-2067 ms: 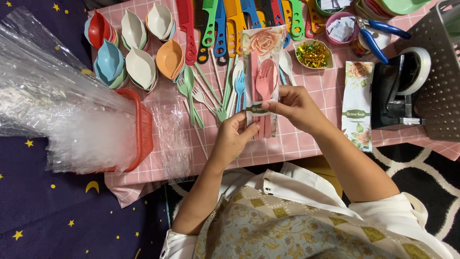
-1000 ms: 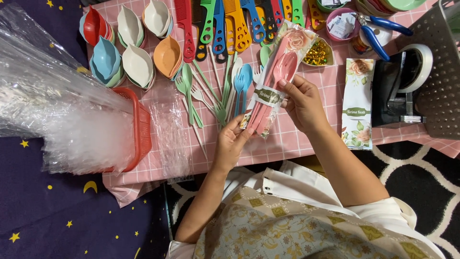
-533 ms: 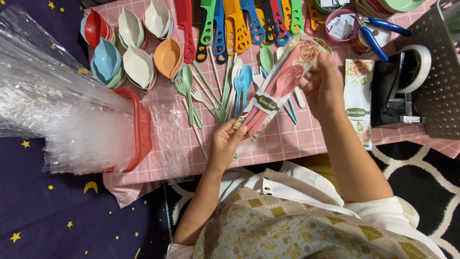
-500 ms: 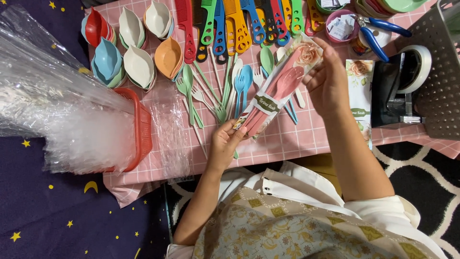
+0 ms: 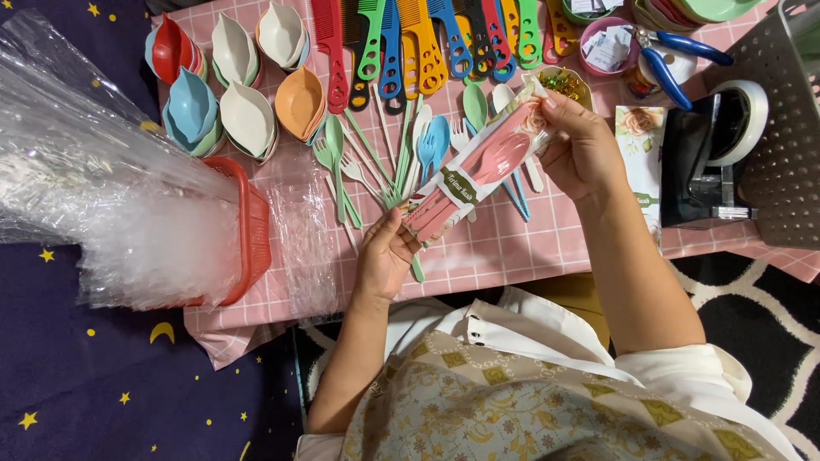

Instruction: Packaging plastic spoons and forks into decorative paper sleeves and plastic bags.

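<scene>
Both hands are holding one long clear packet [image 5: 478,175] slantwise above the pink checked tablecloth [image 5: 530,248]. The left hand [image 5: 386,256] is pinching the packet's lower end between thumb and fingers, and the right hand [image 5: 585,149] is gripping its upper end, fingers curled round the top edge. The packet is running up from the left hand to the right hand, lifted clear of the cloth.

Inside the see-through wrap, a pink spoon and other pink cutlery are lying side by side. A white paper band with dark lettering is crossing the middle, and a printed rose is showing at the top, next to the right fingers.

Just beyond the left hand, loose spoons and forks [image 5: 376,154] in green, blue and white are lying fanned out on the cloth. Farther out from both hands, a row of bright combs [image 5: 418,43] is lying along the far edge. Out past the left hand, leaf-shaped little bowls [image 5: 248,115] are sitting in stacks, and a red basket [image 5: 252,226] is lying on its side, stuffed with clear plastic bags [image 5: 102,188]. On the far side of the right hand, a black tape dispenser [image 5: 713,162] is standing, with blue-handled pliers [image 5: 675,60] beyond it and a grey perforated basket [image 5: 786,128] at the outer edge.
</scene>
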